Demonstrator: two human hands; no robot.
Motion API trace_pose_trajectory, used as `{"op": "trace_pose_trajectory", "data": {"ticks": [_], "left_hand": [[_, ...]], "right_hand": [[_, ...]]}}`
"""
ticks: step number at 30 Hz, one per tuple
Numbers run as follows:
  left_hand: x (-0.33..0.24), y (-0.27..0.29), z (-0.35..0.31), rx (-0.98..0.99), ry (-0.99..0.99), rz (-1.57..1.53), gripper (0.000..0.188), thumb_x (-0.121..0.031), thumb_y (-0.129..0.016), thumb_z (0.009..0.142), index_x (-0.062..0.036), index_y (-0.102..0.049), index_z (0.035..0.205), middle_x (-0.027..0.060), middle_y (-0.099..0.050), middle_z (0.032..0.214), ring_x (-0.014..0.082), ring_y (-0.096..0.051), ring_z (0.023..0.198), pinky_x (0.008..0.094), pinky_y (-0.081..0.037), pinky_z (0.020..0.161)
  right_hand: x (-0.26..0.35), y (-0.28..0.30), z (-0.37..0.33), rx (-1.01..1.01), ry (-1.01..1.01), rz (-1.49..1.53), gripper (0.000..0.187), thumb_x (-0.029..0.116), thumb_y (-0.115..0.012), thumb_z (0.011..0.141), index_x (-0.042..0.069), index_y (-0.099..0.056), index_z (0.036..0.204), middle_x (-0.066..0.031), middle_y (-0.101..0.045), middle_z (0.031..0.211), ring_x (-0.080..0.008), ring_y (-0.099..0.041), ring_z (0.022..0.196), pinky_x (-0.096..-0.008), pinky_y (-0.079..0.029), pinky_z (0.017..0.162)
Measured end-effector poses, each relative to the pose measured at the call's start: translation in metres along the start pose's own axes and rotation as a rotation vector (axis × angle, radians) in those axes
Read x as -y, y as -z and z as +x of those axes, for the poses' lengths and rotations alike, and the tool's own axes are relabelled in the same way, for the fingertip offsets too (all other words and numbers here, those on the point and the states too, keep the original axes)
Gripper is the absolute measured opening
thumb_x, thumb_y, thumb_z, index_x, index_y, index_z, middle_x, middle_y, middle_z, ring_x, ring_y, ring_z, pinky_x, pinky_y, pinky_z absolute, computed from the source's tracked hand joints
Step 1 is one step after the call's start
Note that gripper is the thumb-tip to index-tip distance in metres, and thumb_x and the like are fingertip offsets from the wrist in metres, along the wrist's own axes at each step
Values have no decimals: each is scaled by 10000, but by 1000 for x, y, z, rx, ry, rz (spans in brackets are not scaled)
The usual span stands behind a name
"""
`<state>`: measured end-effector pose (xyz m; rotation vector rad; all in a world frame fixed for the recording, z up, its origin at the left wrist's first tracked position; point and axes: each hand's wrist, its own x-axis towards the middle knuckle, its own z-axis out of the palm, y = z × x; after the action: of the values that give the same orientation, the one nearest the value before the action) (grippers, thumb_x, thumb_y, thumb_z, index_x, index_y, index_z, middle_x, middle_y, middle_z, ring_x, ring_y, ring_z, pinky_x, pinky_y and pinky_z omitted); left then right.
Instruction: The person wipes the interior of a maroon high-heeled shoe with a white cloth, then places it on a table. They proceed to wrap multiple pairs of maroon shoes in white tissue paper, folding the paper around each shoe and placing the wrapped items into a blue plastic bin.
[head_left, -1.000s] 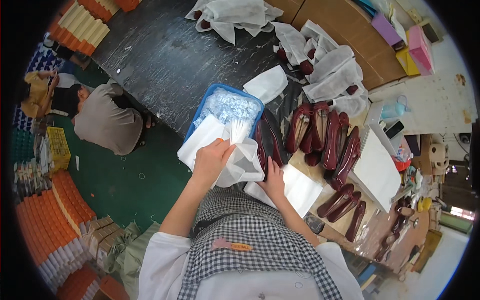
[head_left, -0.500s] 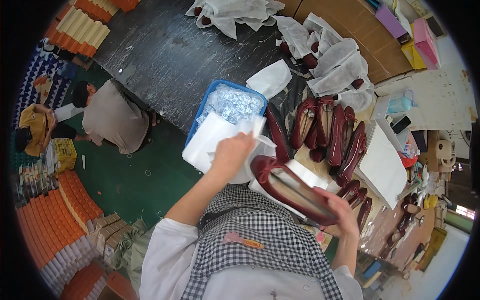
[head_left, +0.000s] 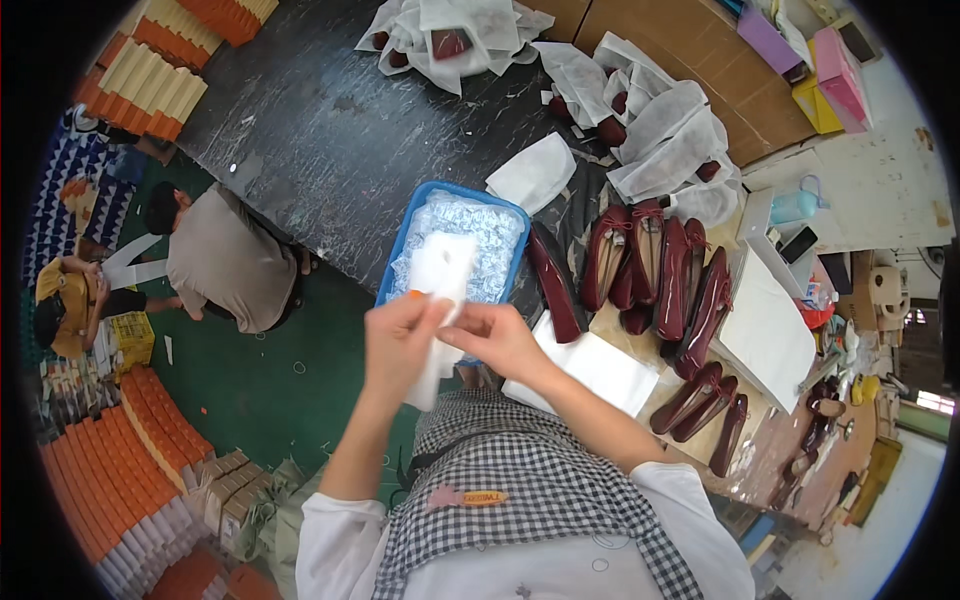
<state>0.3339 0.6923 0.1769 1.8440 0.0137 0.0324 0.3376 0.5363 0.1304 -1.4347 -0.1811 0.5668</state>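
Observation:
In front of my body, my left hand [head_left: 398, 340] and my right hand [head_left: 492, 338] pinch a narrow folded white sheet [head_left: 443, 265] between their fingers. Motion blurs its upper part, and a small orange spot shows beside my left fingers. Below and beyond the sheet sits a blue basket [head_left: 521, 262] full of small clear plastic packets [head_left: 475, 215]. More white sheets [head_left: 595, 370] lie on the table edge by my right forearm. A dark red ballet flat [head_left: 557, 290] lies just right of the basket, with several more glossy red flats [head_left: 672, 280] beyond it.
White-wrapped shoes [head_left: 660, 140] and another wrapped pile [head_left: 450, 45] lie on the dark table [head_left: 330, 130]. A white box lid [head_left: 770, 330] is at the right. Two people sit low at the left, one in a grey-brown shirt [head_left: 225, 255]. Stacked orange boxes [head_left: 115, 470] stand on the floor.
The red flat my right hand held is no longer in my hands. My right hand has moved left to meet my left on the white sheet. A dark red patch now shows on the far pile.

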Motion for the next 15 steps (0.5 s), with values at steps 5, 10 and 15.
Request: {"op": "trace_pose_trajectory", "data": {"ticks": [5, 10, 15], "left_hand": [[25, -19, 5, -16, 104, 49, 191, -79, -640, 830, 48, -577, 703, 27, -494, 578, 71, -393, 517, 272, -308, 470], [16, -33, 13, 117, 102, 89, 122, -89, -661, 814, 30, -662, 788, 71, -590, 630, 100, -510, 537, 268, -376, 489], [41, -53, -2, 157, 168, -95, 183, -171, -642, 820, -4, -690, 877, 96, -655, 719, 118, -574, 616, 276, -453, 562]], "right_hand": [[-62, 85, -44, -359, -101, -111, 201, 170, -638, 854, -27, -645, 890, -107, -678, 820, -122, -615, 736, -251, -474, 652], [-129, 119, -45, -753, 169, -1171, 230, 161, -637, 847, 3, -613, 1012, -98, -660, 940, -142, -606, 827, -264, -473, 721], [-33, 53, -34, -227, -103, -37, 156, 134, -617, 872, -17, -604, 911, -34, -627, 827, -86, -573, 771, -223, -453, 700]]}}
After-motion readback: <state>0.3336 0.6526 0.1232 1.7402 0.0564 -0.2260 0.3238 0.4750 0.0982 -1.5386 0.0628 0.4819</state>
